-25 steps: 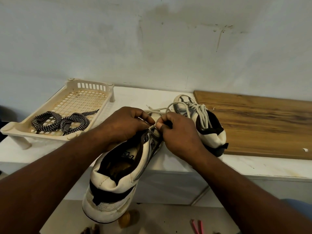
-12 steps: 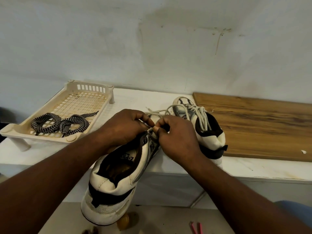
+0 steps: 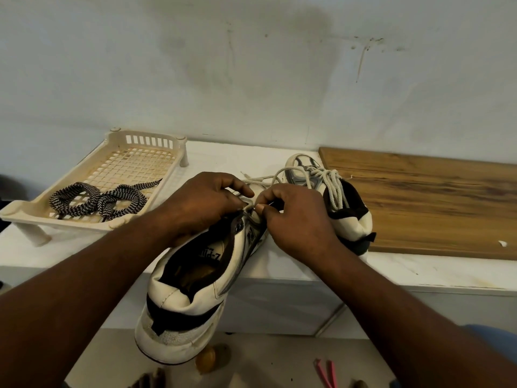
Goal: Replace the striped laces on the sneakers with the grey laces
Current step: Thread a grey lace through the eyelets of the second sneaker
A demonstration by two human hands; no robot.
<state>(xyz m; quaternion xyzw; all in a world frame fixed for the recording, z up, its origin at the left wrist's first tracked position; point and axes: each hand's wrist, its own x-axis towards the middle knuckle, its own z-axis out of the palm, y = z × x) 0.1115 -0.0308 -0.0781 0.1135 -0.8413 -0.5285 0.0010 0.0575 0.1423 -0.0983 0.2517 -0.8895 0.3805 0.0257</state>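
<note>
A white and black sneaker (image 3: 184,298) hangs heel-first over the shelf's front edge, its toe end under my hands. My left hand (image 3: 204,203) grips the sneaker's upper near the eyelets. My right hand (image 3: 293,217) pinches the grey lace (image 3: 268,177) at an eyelet between thumb and forefinger. The lace loops away behind my hands toward the second sneaker (image 3: 333,197), which lies on the shelf to the right with grey lace threaded and bunched on top. The black and white striped laces (image 3: 98,203) lie coiled in the cream tray (image 3: 25,217) at the left.
A white shelf (image 3: 419,270) runs along a pale wall. A wooden board (image 3: 436,203) lies on it at the right, touching the second sneaker. Below, on the floor, lie a pink object (image 3: 326,373) and a yellowish round object (image 3: 205,357).
My hands stay at the same eyelet, with small finger shifts on the lace. The view has tilted slightly. The sneakers and tray have not moved.
</note>
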